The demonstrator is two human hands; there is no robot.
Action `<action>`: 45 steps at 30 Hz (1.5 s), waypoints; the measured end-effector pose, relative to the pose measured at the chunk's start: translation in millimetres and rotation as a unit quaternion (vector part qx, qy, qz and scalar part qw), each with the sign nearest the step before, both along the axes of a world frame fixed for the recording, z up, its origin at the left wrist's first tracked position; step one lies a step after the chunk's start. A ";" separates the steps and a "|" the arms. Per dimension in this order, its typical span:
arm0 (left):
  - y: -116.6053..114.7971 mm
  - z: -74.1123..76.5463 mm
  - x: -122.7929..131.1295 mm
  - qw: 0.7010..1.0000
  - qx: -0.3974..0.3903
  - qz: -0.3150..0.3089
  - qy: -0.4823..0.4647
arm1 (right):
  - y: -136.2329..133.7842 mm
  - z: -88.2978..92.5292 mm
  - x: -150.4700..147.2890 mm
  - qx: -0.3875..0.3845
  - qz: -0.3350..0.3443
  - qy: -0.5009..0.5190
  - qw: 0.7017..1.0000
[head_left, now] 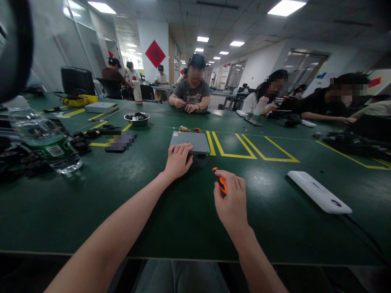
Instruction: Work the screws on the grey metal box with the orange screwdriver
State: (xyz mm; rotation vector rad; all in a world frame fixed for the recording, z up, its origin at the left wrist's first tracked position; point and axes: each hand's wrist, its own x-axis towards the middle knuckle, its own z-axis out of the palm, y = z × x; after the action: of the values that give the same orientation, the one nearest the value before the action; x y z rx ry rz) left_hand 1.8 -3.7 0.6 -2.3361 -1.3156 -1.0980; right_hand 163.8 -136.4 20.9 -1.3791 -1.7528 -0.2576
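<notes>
A grey metal computer power supply lies flat on the green table, with its cable bundle at the far side and a socket facing me. My left hand is closed over its near edge, fingers on the top and thumb toward the front. In my right hand is a screwdriver with an orange and black handle, gripped by the fingers. Its thin shaft points up and left, the tip close to the near right corner of the power supply. Whether the tip sits in a screw is too small to tell.
A water bottle stands at the left near dark cables. Behind are a phone and a metal bowl of small parts. A white power bank with a cable lies at the right. A co-worker sits across the table.
</notes>
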 end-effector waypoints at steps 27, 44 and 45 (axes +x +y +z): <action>-0.3 0.1 1.8 1.000 0.006 0.005 -0.006 | 2.3 10.1 9.6 -0.080 0.039 0.104 0.991; 0.4 -0.5 6.1 0.999 0.017 0.026 -0.026 | 3.4 9.3 17.0 -0.246 -0.075 0.030 0.966; 0.5 -0.6 6.3 0.999 0.017 0.026 -0.027 | 2.3 9.1 15.6 -0.237 -0.080 -0.008 0.968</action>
State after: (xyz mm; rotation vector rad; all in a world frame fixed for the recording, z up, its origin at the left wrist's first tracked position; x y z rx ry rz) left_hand 8.1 -3.2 0.0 -2.2506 -1.3583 -1.1648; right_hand 179.4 -134.1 29.9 -1.8664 -1.7874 0.0732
